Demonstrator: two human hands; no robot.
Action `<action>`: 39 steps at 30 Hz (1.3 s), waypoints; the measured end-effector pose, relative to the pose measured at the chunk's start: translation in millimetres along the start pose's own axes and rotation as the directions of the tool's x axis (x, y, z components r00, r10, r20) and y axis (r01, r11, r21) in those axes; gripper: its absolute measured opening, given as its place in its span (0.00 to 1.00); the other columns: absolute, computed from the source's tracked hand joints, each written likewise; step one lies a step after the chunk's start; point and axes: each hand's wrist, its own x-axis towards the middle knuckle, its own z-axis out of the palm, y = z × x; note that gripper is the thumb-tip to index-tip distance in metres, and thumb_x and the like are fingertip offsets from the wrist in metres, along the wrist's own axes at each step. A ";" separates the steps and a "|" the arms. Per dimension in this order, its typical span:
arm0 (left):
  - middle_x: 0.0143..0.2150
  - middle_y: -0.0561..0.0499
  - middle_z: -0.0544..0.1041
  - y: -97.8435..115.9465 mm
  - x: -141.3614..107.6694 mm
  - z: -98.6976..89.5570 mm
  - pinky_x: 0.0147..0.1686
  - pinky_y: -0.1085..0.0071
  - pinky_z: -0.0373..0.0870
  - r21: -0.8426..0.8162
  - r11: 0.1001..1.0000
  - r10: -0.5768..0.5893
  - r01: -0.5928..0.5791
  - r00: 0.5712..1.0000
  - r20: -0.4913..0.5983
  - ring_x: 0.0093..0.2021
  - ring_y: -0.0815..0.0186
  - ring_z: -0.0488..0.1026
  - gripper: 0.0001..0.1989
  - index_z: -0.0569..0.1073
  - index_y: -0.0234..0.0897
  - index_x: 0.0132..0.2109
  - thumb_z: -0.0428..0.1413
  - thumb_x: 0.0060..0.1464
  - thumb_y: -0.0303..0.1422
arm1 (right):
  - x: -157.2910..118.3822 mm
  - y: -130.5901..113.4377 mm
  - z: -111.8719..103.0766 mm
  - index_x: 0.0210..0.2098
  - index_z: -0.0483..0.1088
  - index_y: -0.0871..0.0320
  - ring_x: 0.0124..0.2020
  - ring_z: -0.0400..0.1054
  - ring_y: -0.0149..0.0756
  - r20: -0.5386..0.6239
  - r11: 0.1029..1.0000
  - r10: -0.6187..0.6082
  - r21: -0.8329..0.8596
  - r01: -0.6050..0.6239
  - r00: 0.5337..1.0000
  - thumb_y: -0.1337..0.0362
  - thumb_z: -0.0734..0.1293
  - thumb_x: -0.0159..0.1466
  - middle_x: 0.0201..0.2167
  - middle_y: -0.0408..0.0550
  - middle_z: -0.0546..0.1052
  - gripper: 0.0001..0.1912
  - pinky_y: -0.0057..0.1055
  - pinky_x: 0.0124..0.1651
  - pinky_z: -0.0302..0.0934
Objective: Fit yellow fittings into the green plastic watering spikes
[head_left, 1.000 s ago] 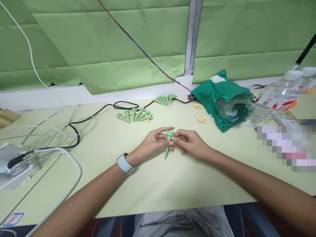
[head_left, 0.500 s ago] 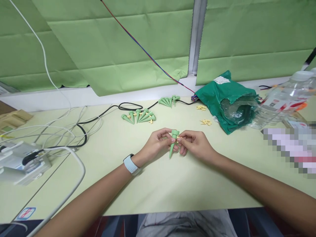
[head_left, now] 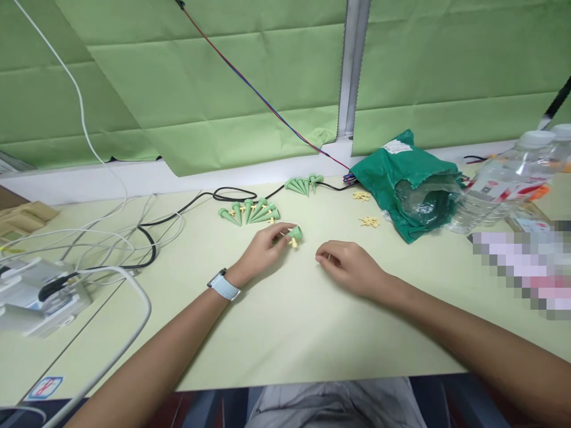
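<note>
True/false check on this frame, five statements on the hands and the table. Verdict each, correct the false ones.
1. The left hand holds a green plastic spike. True.
2. The right hand holds a second spike. False: no spike is in it, and it lies apart from the left hand.
3. The watch is on the right wrist. False: it is on the left wrist.
4. Small yellow pieces lie inside the green bag. False: they lie on the table beside the bag.
5. A group of green spikes lies on the table. True.
</note>
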 end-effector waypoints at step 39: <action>0.35 0.45 0.76 -71.2 19.6 -44.2 0.43 0.60 0.68 0.584 0.789 0.023 0.191 0.941 -0.338 0.42 0.53 0.73 0.10 0.78 0.38 0.39 0.52 0.54 0.29 | 15.1 27.5 8.3 0.38 0.74 0.56 0.33 0.68 0.33 -0.067 0.985 -0.090 -0.155 0.079 0.994 0.70 0.61 0.67 0.34 0.45 0.77 0.09 0.29 0.37 0.59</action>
